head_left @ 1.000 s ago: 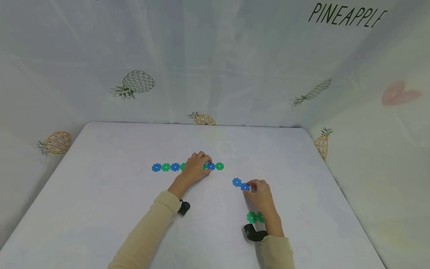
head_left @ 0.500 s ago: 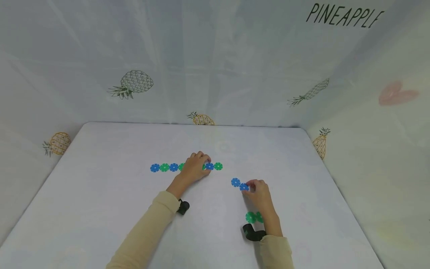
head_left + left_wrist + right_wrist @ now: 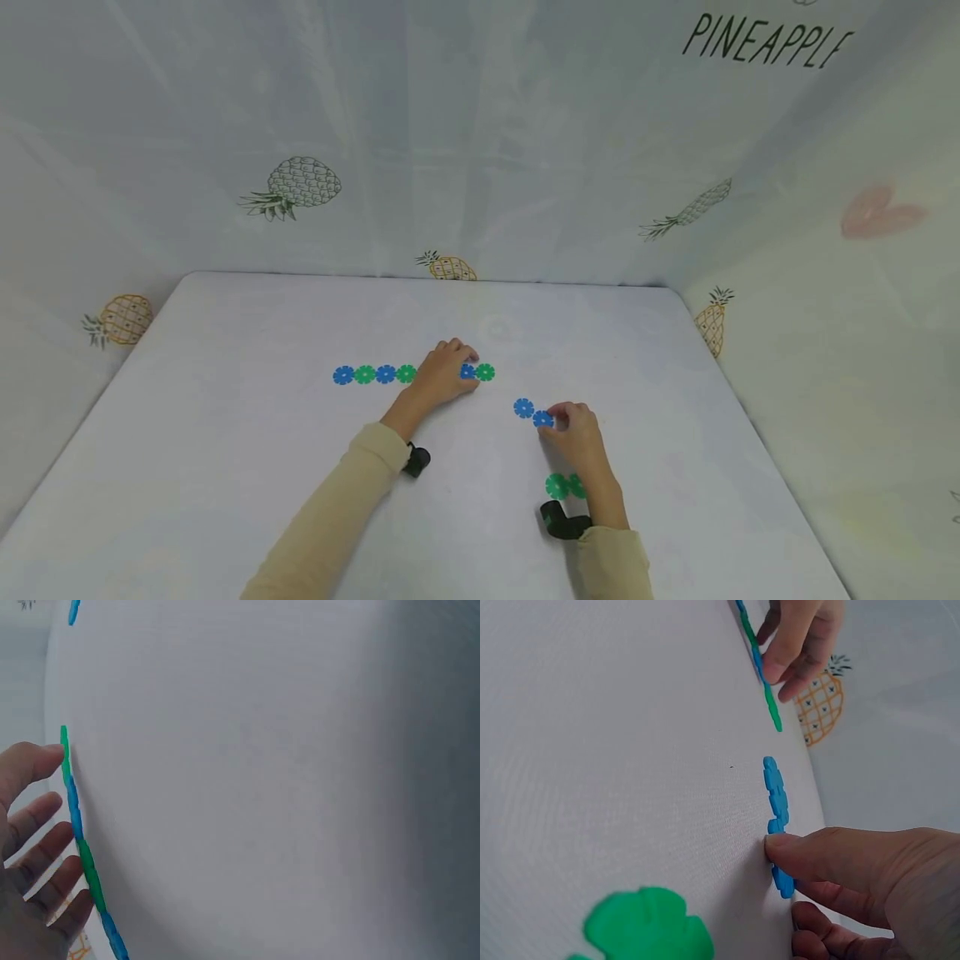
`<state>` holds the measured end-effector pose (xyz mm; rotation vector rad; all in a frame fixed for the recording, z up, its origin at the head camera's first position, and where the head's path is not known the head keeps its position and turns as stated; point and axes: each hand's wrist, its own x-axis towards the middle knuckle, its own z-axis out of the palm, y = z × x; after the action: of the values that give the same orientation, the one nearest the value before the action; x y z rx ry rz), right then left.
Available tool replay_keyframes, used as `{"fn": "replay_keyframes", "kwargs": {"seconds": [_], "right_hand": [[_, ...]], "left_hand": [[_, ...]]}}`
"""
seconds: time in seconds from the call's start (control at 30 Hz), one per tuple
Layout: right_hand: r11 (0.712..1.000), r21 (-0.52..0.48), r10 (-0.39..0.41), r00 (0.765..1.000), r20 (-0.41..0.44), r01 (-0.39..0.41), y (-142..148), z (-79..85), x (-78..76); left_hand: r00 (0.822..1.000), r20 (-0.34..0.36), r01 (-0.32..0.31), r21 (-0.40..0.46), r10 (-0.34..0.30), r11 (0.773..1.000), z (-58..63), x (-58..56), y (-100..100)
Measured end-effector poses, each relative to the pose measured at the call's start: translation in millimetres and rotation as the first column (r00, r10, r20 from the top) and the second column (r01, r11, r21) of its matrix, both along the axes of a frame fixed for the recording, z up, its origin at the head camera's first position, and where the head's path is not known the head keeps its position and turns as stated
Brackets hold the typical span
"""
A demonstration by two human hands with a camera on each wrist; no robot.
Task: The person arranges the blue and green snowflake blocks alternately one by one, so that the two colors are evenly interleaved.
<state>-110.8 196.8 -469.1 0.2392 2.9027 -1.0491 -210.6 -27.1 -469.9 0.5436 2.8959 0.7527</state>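
Note:
A straight row of blue and green snowflake discs (image 3: 364, 374) lies across the table. My left hand (image 3: 442, 372) spans its right part and hides the discs under the palm. Its thumb and index finger lie either side of a blue disc (image 3: 467, 372); a green disc (image 3: 486, 372) ends the row. In the left wrist view the fingers (image 3: 49, 859) are spread and fairly straight along the row. My right hand (image 3: 576, 429) pinches a blue snowflake disc (image 3: 782, 866) between thumb and fingers. Another blue disc (image 3: 775, 784) sits right at its far edge, in line with it.
Two green discs (image 3: 557, 487) lie beside the right wrist, one partly covered. Black cameras (image 3: 417, 460) are strapped to both wrists. The white table (image 3: 225, 467) meets a pineapple-printed cloth (image 3: 480, 150) at the back and sides.
My left hand has slid slightly right along the row, uncovering more of a green disc on its left. The right hand keeps its pinch on the blue disc. The head view has shifted a little.

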Motion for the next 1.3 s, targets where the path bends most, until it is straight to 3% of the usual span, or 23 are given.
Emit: {"fn": "replay_keyframes", "kwargs": {"seconds": [0.4,0.83,1.3], "right_hand": [[1.000,-0.002,-0.005,1.000,-0.004,0.005,0.0,-1.6,0.2],[1.000,0.003,0.004,1.000,-0.003,-0.004,-0.3,-1.7,1.0],[1.000,-0.002,-0.003,1.000,0.004,0.003,-0.8,-2.3,0.2]], "left_hand": [[0.999,-0.035,0.015,-0.036,-0.016,0.999,-2.7,-0.3,14.4],[0.998,-0.070,-0.014,-0.081,0.008,0.997,-6.7,-0.3,19.4],[0.997,-0.074,-0.027,-0.056,0.023,0.998,-4.9,3.3,20.5]]}}
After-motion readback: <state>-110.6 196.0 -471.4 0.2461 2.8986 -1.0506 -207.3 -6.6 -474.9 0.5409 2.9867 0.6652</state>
